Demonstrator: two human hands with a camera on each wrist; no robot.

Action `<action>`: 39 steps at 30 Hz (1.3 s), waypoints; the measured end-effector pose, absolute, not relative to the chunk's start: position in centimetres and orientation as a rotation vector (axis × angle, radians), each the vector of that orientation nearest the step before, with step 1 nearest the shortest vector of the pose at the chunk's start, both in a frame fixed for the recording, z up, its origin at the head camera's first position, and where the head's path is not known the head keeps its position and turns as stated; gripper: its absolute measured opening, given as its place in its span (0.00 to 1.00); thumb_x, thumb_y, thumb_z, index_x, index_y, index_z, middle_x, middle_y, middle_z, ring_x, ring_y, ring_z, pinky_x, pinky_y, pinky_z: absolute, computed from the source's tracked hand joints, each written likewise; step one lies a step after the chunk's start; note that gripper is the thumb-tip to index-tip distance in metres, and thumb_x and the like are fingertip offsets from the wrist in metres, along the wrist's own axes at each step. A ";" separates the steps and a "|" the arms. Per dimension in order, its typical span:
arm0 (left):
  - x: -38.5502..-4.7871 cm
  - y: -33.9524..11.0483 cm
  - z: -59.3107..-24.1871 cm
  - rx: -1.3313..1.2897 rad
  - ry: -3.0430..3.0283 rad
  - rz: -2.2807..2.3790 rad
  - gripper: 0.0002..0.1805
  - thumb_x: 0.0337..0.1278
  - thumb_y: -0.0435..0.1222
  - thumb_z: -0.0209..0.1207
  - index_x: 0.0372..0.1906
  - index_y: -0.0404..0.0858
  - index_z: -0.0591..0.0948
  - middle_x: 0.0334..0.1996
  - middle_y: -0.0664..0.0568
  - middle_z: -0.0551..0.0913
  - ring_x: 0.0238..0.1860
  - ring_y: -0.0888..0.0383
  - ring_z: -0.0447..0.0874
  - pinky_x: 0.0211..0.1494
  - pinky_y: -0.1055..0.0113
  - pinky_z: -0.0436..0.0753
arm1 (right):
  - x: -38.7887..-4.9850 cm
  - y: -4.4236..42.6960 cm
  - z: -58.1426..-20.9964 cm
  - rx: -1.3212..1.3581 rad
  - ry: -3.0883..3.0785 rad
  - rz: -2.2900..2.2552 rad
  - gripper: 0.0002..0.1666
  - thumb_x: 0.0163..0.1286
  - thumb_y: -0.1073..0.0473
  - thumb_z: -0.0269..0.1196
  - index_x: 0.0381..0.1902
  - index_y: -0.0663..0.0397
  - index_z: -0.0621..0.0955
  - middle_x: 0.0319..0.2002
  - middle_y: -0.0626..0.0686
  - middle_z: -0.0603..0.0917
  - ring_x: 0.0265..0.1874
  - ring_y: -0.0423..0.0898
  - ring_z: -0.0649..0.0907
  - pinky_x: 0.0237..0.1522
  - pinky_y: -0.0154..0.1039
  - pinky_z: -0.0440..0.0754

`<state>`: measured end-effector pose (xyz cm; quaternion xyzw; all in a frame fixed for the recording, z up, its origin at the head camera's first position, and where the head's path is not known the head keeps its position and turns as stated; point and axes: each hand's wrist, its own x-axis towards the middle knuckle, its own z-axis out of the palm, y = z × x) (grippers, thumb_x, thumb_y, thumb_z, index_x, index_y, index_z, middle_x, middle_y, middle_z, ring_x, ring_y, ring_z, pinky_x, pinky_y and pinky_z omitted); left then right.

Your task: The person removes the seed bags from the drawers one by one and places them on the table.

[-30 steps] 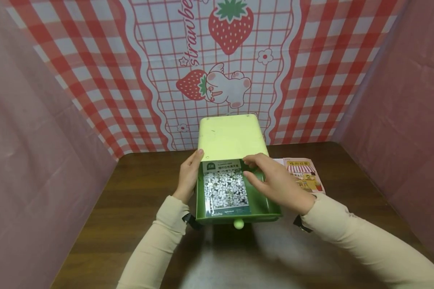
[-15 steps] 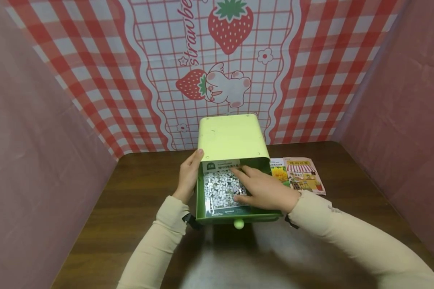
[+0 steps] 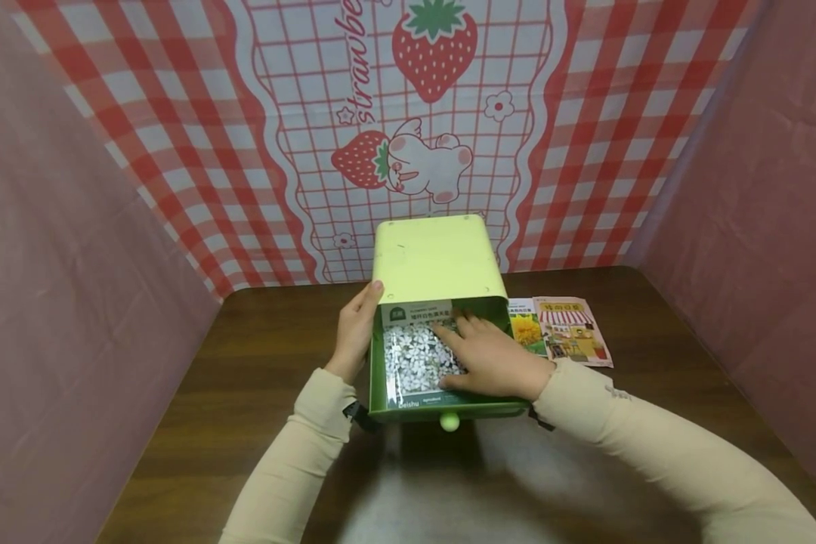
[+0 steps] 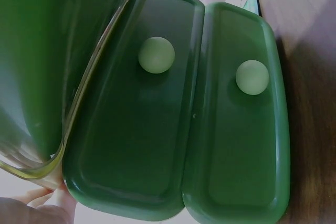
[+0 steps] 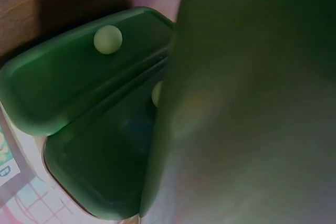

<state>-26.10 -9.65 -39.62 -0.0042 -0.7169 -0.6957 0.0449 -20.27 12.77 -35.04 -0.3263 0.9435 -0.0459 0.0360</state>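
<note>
The right grip (image 3: pixel 496 359) is wide and loose, its fingers spread inside the pulled-out drawer (image 3: pixel 517 410) and reaching over the right part of the white-flowered seed packet (image 3: pixel 415 363); whether they press on it or merely rest is hard to tell. The packet lies face up against the drawer's left part, its top edge reaching in under the cabinet's front edge.

The left grip (image 3: pixel 357 329) lies against the left side of the light-green cabinet (image 3: pixel 442 257), thumb at the front corner and nothing enclosed, probably to steady it while the drawer hangs out. The drawer presumably stands out so that a hand can enter from above; the cabinet's top covers its rear, and the right grip hides the packet's right side.

Below, two lower drawers (image 4: pixel 131 129) sit shut. A yellow-flowered packet (image 3: pixel 527 329) and a pink packet (image 3: pixel 574 332) lie right of the cabinet on the bench (image 3: pixel 245 378), outside the reaching path. Behind hangs a strawberry-print cloth (image 3: pixel 428 75).
</note>
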 end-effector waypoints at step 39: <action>-26.0 -9.5 -39.6 0.007 -2.152 -2.133 0.36 0.66 0.60 0.53 0.71 0.43 0.69 0.71 0.51 0.69 0.74 0.54 0.63 0.77 0.57 0.63 | -19.9 13.3 -34.4 -0.730 2.687 -0.960 0.44 0.69 0.56 0.64 0.77 0.54 0.57 0.75 0.63 0.60 0.68 0.62 0.70 0.60 0.54 0.80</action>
